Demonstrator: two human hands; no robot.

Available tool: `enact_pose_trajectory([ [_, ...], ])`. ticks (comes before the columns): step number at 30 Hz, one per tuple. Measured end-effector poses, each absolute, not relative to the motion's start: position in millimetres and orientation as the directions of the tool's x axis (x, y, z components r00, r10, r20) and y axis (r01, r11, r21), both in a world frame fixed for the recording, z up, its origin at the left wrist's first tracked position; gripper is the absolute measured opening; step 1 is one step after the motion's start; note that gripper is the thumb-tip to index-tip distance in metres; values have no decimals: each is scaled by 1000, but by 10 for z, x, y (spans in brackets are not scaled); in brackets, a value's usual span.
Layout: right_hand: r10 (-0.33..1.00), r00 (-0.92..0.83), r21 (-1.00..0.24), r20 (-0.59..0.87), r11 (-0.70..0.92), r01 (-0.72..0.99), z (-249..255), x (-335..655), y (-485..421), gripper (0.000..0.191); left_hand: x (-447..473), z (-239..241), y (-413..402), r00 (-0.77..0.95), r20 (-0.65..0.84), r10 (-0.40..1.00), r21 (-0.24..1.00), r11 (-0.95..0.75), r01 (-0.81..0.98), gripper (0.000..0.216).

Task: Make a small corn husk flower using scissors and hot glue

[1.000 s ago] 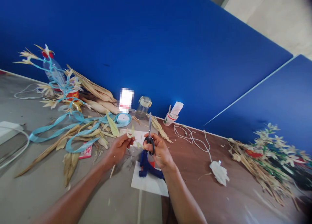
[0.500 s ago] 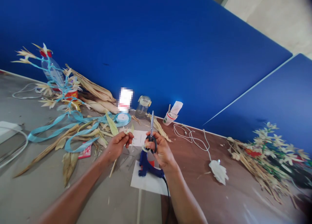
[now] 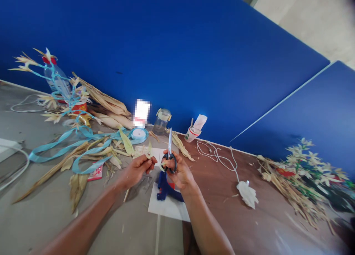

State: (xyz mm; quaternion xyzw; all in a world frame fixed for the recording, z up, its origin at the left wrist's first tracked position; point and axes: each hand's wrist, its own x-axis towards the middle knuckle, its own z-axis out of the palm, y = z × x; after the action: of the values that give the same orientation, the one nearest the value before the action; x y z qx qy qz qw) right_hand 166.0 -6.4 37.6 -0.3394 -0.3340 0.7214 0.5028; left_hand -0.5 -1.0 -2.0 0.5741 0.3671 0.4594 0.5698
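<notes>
My right hand is closed round the black-handled scissors, whose blades point up. A small pale curl of husk shows beside the right thumb. My left hand, its fingers pinched together, holds a small pale husk strip that sticks out above the fingertips. The two hands are close together but apart. Below the right hand lies a blue glue gun on a white sheet, partly covered by the right wrist.
Light blue ribbon and its spool lie among dry husks at left. A glass jar, a paper cup and a white cable are behind the hands. Husk flowers lie at far right.
My left hand has moved slightly right, closer to the right hand, and more of the pale strip shows. The scissors have shifted a little left and tilted slightly.
</notes>
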Motion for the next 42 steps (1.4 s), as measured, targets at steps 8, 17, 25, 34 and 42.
enact_pose_trajectory([
  [8, 934, -296, -814, -199, -325, -481, 257, 1665, -14, 36, 11, 3, -72, 390, 106, 915, 989, -56, -136, 27],
  [17, 950, -218, -792, -222, -306, -528, 239, 1597, -22, 35, 102, -53, -120, 277, 214, 937, 965, -247, 88, 25],
  [25, 964, -125, -826, -234, -265, -498, 216, 1532, -49, 41, 140, -121, -99, 172, 208, 963, 968, -228, 107, 11],
  [34, 979, -80, -893, -186, -202, -402, 207, 1525, -62, 42, 144, -92, -74, 146, 160, 976, 987, -161, -7, 12],
  [42, 980, -82, -909, -183, -200, -367, 185, 1545, -55, 42, 110, 5, -67, 137, 93, 986, 990, -77, -116, 17],
])
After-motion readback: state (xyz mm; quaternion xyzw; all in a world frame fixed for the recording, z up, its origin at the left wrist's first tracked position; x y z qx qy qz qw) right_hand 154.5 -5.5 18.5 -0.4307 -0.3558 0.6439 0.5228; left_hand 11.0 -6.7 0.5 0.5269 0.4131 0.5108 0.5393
